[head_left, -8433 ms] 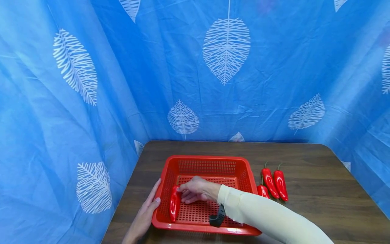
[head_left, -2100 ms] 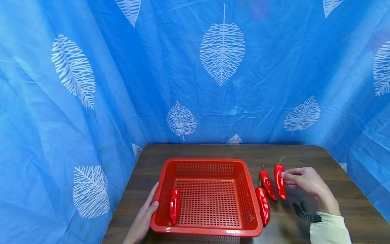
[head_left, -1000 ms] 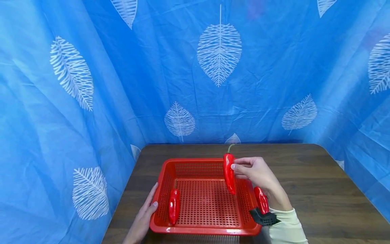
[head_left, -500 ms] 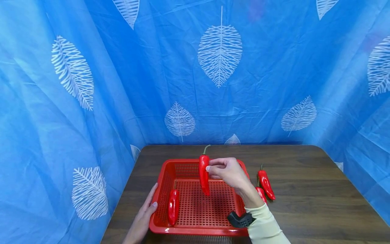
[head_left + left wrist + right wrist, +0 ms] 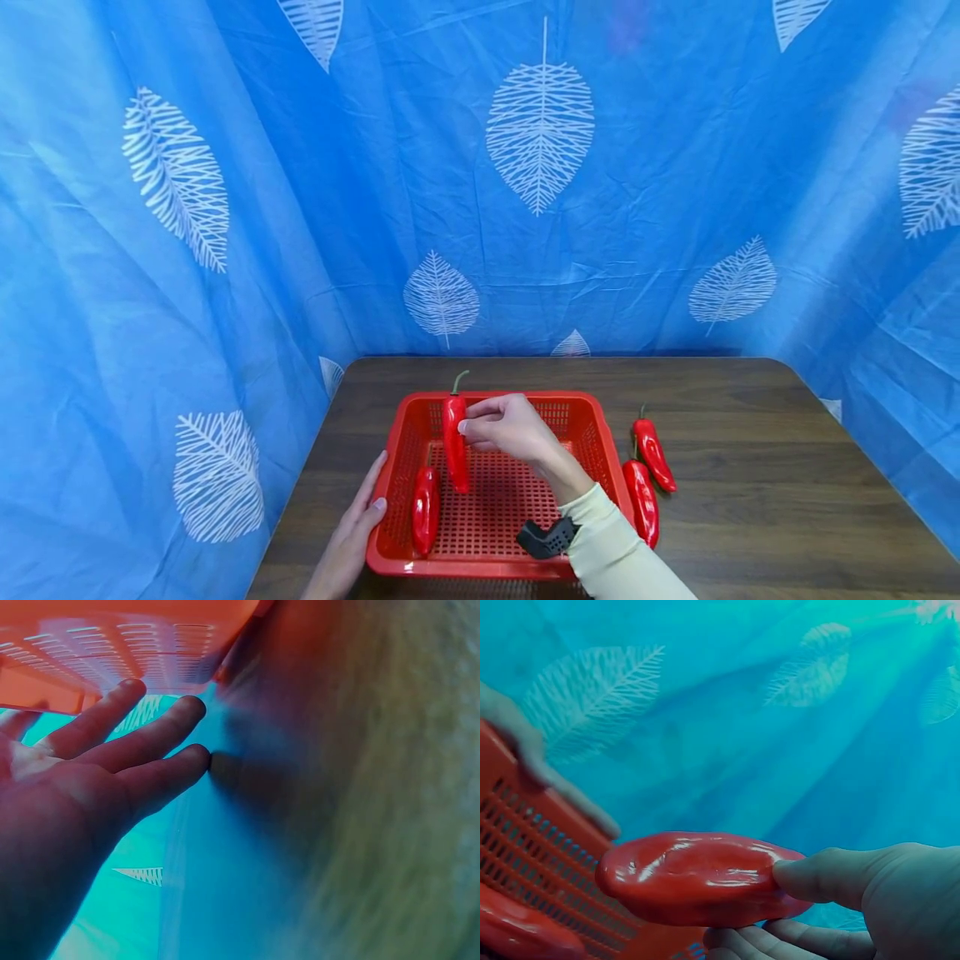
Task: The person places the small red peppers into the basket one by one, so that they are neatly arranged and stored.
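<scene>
Between thumb and fingers my right hand [image 5: 510, 427] pinches a red chili pepper [image 5: 454, 442], its green stem pointing up. In the head view the pepper appears over the left part of a red plastic basket [image 5: 517, 569]. The right wrist view shows the held chili pepper [image 5: 697, 877] side-on, apart from the basket wall. Another red chili pepper [image 5: 426, 512] lies inside the basket along its left wall. My left hand [image 5: 348, 533] rests against the basket's left side; in the left wrist view its fingers [image 5: 154, 735] are extended beside the wall.
Two more red chili peppers lie on the wooden table [image 5: 765, 467] right of the basket: a nearer one [image 5: 642, 500] close to the rim and a farther one [image 5: 655, 454]. A blue leaf-patterned curtain [image 5: 637, 167] hangs behind and at both sides.
My right hand took the rightmost chili pepper from the table and carried it left over the basket. Earlier it placed the first pepper inside. My left hand stays at the basket's left side.
</scene>
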Demonstrator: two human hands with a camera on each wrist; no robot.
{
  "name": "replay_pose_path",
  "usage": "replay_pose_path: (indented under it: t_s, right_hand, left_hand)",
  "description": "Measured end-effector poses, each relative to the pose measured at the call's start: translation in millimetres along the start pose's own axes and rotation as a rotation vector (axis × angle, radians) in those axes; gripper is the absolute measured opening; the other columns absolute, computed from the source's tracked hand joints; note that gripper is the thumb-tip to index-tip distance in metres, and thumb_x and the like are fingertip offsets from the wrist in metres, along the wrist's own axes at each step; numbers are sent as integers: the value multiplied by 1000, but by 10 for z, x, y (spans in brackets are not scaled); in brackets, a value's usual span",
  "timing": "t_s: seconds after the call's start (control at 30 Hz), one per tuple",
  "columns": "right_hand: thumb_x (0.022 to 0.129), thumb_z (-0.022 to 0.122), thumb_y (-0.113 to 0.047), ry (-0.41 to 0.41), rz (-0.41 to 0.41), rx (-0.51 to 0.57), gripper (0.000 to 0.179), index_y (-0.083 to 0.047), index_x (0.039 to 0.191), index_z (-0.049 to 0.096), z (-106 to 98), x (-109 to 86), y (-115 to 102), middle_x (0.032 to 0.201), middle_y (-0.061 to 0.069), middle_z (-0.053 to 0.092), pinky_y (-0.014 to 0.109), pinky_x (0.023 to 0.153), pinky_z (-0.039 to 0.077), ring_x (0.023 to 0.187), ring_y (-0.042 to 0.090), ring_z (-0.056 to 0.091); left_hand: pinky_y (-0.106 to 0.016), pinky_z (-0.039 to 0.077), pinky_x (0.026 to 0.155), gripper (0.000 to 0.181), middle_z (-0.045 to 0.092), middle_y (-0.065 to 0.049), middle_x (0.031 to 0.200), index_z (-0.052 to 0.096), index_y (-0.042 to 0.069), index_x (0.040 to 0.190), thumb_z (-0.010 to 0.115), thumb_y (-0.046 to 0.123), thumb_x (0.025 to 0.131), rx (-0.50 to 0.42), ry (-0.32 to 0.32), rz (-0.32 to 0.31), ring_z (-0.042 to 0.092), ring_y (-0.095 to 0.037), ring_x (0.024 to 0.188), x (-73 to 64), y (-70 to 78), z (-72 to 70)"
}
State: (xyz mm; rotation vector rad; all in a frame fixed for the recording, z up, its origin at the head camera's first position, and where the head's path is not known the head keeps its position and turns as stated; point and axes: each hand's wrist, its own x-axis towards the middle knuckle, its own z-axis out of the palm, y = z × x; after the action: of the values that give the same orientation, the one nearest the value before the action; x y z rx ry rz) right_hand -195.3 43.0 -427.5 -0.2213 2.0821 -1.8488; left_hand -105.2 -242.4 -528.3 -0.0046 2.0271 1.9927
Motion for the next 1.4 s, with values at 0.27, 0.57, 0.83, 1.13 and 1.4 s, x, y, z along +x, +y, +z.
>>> replay_pose_path:
  t_s: [0.27,0.57,0.83,1.13,1.4]
  right_hand:
    - [98,82,-15,-111,82,-81,32,6,121,77,110,126,125,104,14,83,47,91,68,99,32,83]
    - [98,79,-7,-149,146,-63,21,9,112,78,191,222,290,101,19,83,49,86,69,99,33,83]
    - [96,80,-4,-149,228,-90,9,5,99,80,238,239,465,90,16,82,45,80,70,88,29,83]
    - [96,82,-8,-139,261,-199,11,1,89,80,278,227,582,83,15,80,41,74,70,76,28,81]
    - [95,84,-9,-121,277,-254,16,0,84,78,342,208,617,78,14,79,39,68,69,73,30,81]
  left_hand:
    - [-55,63,103,72,17,-20,182,15,35,177,52,34,115,0,1,-7,47,-53,152,-2,2,3]
    - [-56,62,104,70,17,-19,182,16,35,177,50,32,115,5,7,-1,46,-54,152,-8,24,20]
    - [-57,62,104,71,17,-17,183,17,33,177,51,31,115,11,34,-4,41,-55,156,-11,22,40]
    - [-58,62,102,71,17,-16,183,17,35,177,51,29,114,8,42,-10,40,-57,155,-16,18,51]
    - [-58,62,103,72,19,-17,182,18,33,177,53,29,113,-5,43,7,40,-56,156,-19,16,49]
